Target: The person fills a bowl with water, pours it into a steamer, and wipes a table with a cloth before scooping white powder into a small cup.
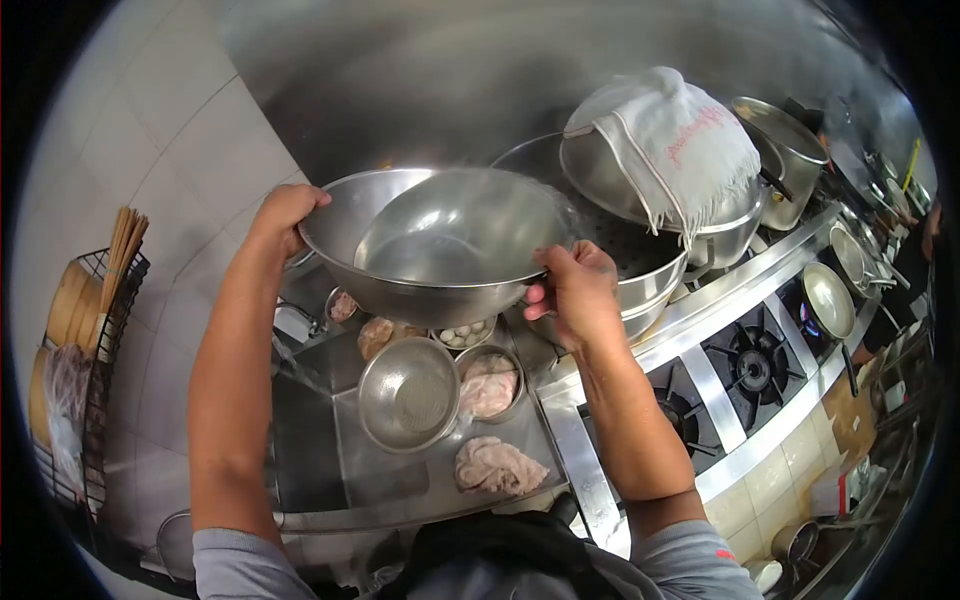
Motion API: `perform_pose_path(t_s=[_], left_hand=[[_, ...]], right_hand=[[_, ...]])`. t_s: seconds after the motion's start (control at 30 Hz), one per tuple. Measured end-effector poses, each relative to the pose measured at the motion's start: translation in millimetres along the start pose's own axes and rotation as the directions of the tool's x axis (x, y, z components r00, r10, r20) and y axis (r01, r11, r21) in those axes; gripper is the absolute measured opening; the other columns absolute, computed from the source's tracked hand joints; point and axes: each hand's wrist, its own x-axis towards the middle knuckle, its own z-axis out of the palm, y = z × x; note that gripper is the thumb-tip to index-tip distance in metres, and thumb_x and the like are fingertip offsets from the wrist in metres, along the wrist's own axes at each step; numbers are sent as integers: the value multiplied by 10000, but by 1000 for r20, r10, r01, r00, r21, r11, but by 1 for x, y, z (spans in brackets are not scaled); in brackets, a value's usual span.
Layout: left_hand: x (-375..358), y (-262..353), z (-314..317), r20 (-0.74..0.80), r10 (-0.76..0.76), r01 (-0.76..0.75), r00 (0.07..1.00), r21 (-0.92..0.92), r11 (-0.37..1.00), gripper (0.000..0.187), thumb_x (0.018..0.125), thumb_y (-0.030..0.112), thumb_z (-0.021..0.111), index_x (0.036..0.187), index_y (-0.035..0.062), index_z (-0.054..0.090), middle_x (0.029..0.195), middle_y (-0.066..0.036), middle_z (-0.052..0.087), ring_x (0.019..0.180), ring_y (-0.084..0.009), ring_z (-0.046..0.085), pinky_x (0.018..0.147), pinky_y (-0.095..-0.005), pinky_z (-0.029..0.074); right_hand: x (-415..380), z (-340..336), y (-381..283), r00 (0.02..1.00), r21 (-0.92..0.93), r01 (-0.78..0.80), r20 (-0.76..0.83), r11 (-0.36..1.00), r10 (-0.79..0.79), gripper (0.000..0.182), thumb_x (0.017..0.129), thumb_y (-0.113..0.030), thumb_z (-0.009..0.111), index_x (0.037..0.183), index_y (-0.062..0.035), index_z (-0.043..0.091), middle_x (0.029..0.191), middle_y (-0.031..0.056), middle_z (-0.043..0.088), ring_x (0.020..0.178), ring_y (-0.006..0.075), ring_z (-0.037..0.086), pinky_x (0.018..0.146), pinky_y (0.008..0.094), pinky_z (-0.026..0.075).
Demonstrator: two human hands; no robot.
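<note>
Meat pieces (497,466) on steel counter (400,480) nearest, strainer bowl (409,393) beside. Above: large steel bowl (440,258) held mid-air, left hand (287,213) and right hand (575,290) fingers clamped on opposite rims. Risk: wet rim slips, bowl tips onto dishes below. Towel-covered pot (660,160) beyond.

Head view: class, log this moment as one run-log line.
left hand | right hand | both grip large round steel bowl rim | above sink

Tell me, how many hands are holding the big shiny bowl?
2. The left hand grips the rim of the big bowl on its left side, and the right hand grips the rim on its right side. No other hands touch it.
</note>
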Motion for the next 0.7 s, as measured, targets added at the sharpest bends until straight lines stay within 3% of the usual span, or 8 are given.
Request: perform_pose_path(t_s=[0.1,0.17,0.3,0.37,0.47,0.7], left_hand=[[9,15,-4,80,-38,39,996,-22,999,167,802,51,600,944,-37,594,928,-156,600,726,-255,603,588,-404,531],[3,17,3,-3,-48,48,999,-3,999,110,802,54,595,882,-22,589,853,-125,592,647,-232,584,517,-358,497],[20,17,2,5,-75,75,997,-25,997,62,799,64,595,838,16,590,753,-87,570,564,-202,551,439,-319,435],[23,20,3,-15,-42,42,999,1,999,23,790,70,593,797,49,586,643,-53,526,452,-163,468,360,-286,338],[38,20,0,-14,-58,58,998,9,998,18,781,71,589,768,66,578,585,-31,485,382,-136,387,318,-269,276],[23,47,14,-34,-55,58,998,95,994,145,778,109,585,666,97,493,512,9,411,354,-111,332,298,-248,241]], right_hand=[[3,5,6,998,71,18,-68,997,-13,143,836,-75,584,774,14,492,624,93,552,431,145,548,322,264,480],[7,-1,10,1000,78,-6,-28,997,8,160,844,-79,579,750,3,479,622,96,555,432,139,548,331,267,488],[9,-4,11,1000,84,-13,-16,996,14,145,854,-88,571,792,7,481,639,127,590,436,139,551,340,258,492],[8,-3,10,1000,105,-14,-15,994,15,143,856,-92,568,806,10,481,640,132,595,437,138,550,343,254,492],[10,-5,11,1000,132,-27,2,991,28,145,861,-102,560,828,16,481,641,138,601,440,133,549,348,247,494],[13,-10,11,994,195,-48,109,980,27,159,865,-116,544,875,35,498,679,147,610,465,122,548,364,245,507]])
